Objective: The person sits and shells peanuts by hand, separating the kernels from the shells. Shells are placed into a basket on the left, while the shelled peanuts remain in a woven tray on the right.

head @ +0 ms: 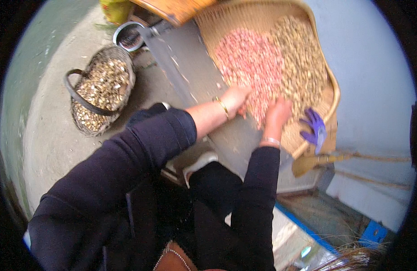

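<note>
A large woven bamboo tray (334,88) holds pink shelled peanuts (250,57) on its left side and tan unshelled peanuts (301,57) on its right. My left hand (239,98), with a gold bracelet at the wrist, is at the tray's near left edge; a few pink kernels show under its fingers, but its grip is hidden. Among the peanuts, where pink and tan meet, lies my right hand (278,110), fingers pointing down into them; whether it holds any is hidden. A purple glove (313,128) rests on the tray's near right corner.
On the concrete floor at left stands a handled wicker basket (129,81) full of broken shells. Beyond it is a metal bowl (129,36). A grey board (191,67) lies under the tray, a wooden tabletop (181,8) juts in above, and a pale wall (367,67) borders the right.
</note>
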Demonstrator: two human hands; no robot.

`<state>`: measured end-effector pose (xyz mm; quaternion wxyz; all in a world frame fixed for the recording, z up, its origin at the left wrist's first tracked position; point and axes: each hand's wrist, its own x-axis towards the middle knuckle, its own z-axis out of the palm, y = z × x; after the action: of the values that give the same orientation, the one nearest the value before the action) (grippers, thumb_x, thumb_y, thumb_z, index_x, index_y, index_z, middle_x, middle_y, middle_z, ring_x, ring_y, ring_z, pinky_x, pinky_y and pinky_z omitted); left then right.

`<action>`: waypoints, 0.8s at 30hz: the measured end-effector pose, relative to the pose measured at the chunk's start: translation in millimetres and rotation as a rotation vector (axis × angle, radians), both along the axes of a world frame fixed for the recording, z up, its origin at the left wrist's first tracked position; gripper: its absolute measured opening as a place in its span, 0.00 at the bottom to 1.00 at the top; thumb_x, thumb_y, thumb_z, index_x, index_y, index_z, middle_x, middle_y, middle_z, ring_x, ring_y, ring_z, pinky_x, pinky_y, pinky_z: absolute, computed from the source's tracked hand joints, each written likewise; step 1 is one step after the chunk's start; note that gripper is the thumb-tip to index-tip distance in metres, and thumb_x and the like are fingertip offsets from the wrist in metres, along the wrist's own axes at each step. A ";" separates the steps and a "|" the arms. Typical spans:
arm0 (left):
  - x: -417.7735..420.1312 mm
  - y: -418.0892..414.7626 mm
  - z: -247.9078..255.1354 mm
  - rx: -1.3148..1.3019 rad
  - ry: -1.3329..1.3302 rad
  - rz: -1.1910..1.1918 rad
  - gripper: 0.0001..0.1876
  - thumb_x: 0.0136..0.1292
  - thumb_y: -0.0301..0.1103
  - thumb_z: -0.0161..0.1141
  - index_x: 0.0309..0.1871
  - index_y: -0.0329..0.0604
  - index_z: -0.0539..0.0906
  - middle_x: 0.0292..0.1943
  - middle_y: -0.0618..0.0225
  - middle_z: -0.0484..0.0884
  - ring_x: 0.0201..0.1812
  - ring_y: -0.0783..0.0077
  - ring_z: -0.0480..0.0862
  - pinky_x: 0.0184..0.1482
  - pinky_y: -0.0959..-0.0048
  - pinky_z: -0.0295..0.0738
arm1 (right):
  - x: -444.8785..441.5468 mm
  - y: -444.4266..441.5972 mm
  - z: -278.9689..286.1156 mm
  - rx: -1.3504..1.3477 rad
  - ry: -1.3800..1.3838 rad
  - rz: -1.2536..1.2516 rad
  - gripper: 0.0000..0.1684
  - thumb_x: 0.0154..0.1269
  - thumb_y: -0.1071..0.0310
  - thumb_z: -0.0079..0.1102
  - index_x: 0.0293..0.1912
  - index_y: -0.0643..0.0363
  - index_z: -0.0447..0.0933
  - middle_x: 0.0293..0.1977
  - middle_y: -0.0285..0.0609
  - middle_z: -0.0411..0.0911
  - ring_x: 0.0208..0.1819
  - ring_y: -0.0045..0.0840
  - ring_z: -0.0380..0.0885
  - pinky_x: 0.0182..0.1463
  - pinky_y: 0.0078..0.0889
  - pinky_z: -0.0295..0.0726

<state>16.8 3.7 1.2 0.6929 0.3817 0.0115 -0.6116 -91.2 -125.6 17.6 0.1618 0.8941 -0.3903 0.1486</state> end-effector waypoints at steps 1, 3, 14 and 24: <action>4.9 1.6 3.2 0.053 -0.042 0.033 0.18 0.62 0.37 0.41 0.16 0.41 0.67 0.09 0.68 0.64 0.07 0.73 0.64 0.12 0.67 0.69 | 1.5 -1.5 -5.3 -0.024 -0.025 0.049 0.06 0.51 0.69 0.53 0.29 0.61 0.72 0.26 0.49 0.73 0.31 0.41 0.71 0.34 0.41 0.69; 7.0 -1.9 -5.9 0.016 -0.279 0.047 0.13 0.61 0.34 0.44 0.21 0.40 0.69 0.12 0.69 0.67 0.08 0.75 0.64 0.11 0.72 0.68 | -0.5 -1.3 -8.0 0.203 -0.313 0.149 0.07 0.51 0.69 0.53 0.31 0.61 0.72 0.27 0.51 0.72 0.30 0.41 0.71 0.33 0.39 0.69; -3.8 20.4 14.9 -0.221 0.097 -0.158 0.11 0.63 0.37 0.46 0.28 0.44 0.73 0.14 0.77 0.69 0.12 0.85 0.67 0.11 0.85 0.60 | 6.5 102.5 13.1 1.283 -1.194 0.309 0.07 0.59 0.73 0.50 0.37 0.64 0.68 0.32 0.38 0.69 0.32 0.18 0.67 0.33 0.18 0.70; -3.8 23.7 22.0 0.005 -0.519 -0.291 0.19 0.57 0.51 0.52 0.21 0.44 0.75 0.09 0.75 0.62 0.09 0.83 0.60 0.08 0.80 0.51 | -10.7 88.6 9.7 0.949 -0.748 0.410 0.08 0.60 0.73 0.48 0.39 0.66 0.68 0.39 0.41 0.70 0.40 0.22 0.67 0.46 0.24 0.67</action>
<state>13.0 27.4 23.2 0.5770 0.5245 -0.2192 -0.5865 -102.0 -37.1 27.3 -0.4306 0.8128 -0.2647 0.2896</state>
